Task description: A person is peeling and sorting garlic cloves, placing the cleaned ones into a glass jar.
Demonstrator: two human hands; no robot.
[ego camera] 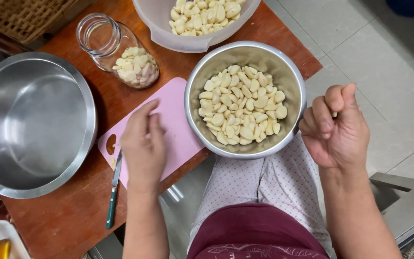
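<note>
**Hands at the garlic bowls**

Nearest the camera, the right hand point(337, 128) hovers just beside the round steel bowl of peeled garlic cloves point(245, 99), its grip curled shut on something small I cannot make out. Left hand point(143, 144) rests on the pink plastic cutting board point(174, 125), fingers loosely spread, holding nothing. A green-handled knife point(114, 192) lies just beside it on the reddish wooden table point(68, 218). Further off sit an empty wide steel bowl point(32, 124), a tilted glass jar point(118, 50) part-filled with cloves, and a white plastic bowl point(195, 21) holding more.

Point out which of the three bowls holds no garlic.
The big steel bowl at the left: bare inside, while the smaller steel bowl and white plastic bowl hold peeled cloves.
</note>
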